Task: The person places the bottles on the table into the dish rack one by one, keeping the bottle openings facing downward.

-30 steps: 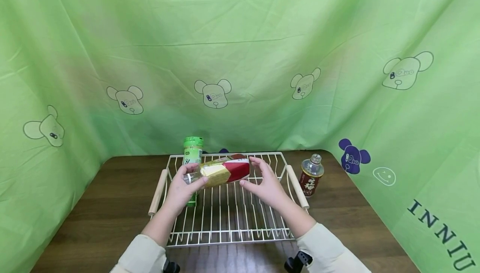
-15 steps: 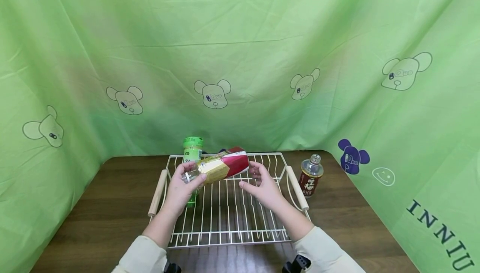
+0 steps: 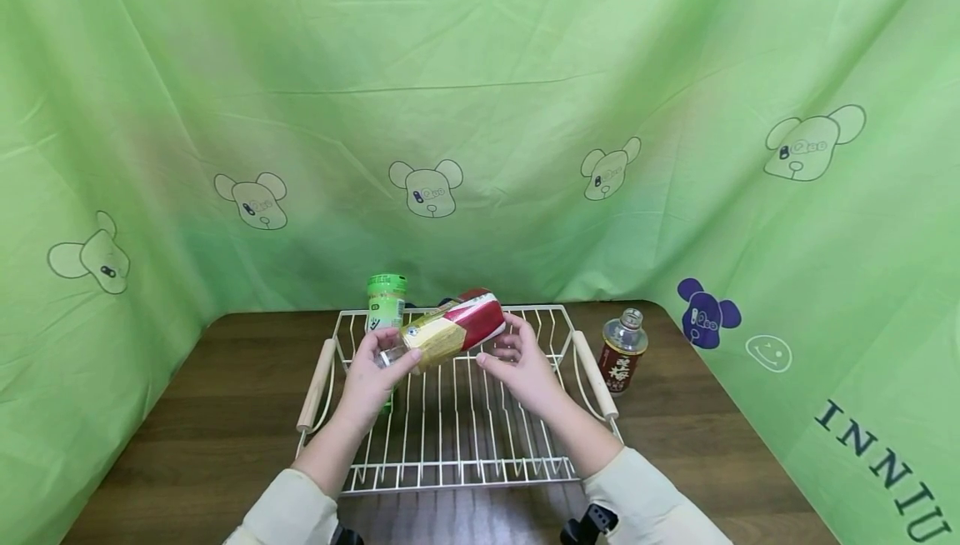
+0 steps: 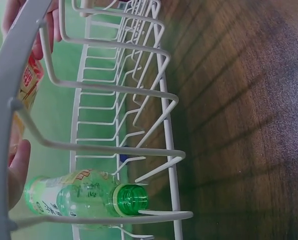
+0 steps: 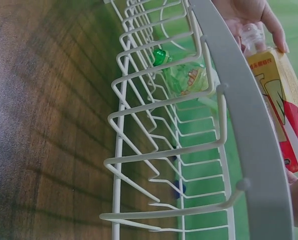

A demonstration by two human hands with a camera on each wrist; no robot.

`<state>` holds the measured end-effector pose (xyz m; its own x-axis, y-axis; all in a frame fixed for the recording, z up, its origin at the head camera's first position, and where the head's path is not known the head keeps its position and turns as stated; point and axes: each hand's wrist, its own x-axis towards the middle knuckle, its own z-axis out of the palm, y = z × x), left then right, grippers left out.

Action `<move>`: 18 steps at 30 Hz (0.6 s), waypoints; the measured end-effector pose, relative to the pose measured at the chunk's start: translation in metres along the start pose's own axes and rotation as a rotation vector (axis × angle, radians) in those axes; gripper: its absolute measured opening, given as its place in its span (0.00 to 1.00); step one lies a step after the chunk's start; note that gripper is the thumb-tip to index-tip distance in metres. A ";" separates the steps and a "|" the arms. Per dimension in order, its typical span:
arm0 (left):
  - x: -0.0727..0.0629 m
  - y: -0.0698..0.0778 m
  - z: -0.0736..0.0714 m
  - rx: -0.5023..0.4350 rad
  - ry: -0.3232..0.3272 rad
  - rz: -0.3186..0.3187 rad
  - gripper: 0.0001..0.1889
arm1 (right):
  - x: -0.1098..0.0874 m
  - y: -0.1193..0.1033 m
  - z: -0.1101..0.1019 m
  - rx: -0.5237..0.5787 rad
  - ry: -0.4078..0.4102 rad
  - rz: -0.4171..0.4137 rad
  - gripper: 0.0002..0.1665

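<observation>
A plastic bottle (image 3: 453, 332) with a gold and red label is held tilted above a white wire rack (image 3: 480, 466), its red base end higher and to the right. My left hand (image 3: 367, 378) grips it near the clear neck. My right hand (image 3: 528, 370) has thumb and fingers at the base end; in the right wrist view the thumb overlaps the red part of the bottle (image 5: 278, 100). A green bottle (image 3: 386, 303) stands upside down in the rack's left side, its green neck pointing down in the left wrist view.
A clear bottle (image 3: 622, 353) with a dark red label stands upright on the wooden table (image 3: 202, 428), right of the rack. Wooden handles (image 3: 595, 372) run along the rack's two sides. A green printed cloth (image 3: 510, 112) encloses the back and sides.
The bottle's base end has risen, tilting it more steeply, and it has shifted slightly right. My right hand's fingers have curled in closer around the base. The green bottle and rack stay put.
</observation>
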<state>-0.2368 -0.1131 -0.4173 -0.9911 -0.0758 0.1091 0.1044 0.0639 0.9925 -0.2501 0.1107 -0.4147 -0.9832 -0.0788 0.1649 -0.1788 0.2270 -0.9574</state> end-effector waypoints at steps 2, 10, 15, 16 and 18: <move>0.000 -0.001 0.001 -0.006 -0.022 -0.007 0.28 | 0.000 -0.001 0.000 0.011 0.006 0.004 0.43; -0.004 -0.002 0.006 0.008 -0.142 -0.039 0.26 | 0.002 -0.009 0.001 0.018 0.006 -0.009 0.50; -0.006 -0.002 0.010 0.011 -0.193 -0.054 0.27 | 0.004 -0.012 0.002 -0.001 -0.001 -0.030 0.55; -0.007 -0.001 0.011 0.008 -0.199 -0.058 0.27 | 0.004 -0.012 0.002 -0.001 -0.003 -0.031 0.56; -0.008 -0.001 0.013 0.002 -0.210 -0.064 0.27 | 0.005 -0.012 0.003 0.006 -0.008 -0.024 0.57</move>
<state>-0.2304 -0.0995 -0.4197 -0.9911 0.1295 0.0317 0.0408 0.0681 0.9968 -0.2525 0.1045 -0.4033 -0.9782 -0.0920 0.1864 -0.2025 0.2188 -0.9545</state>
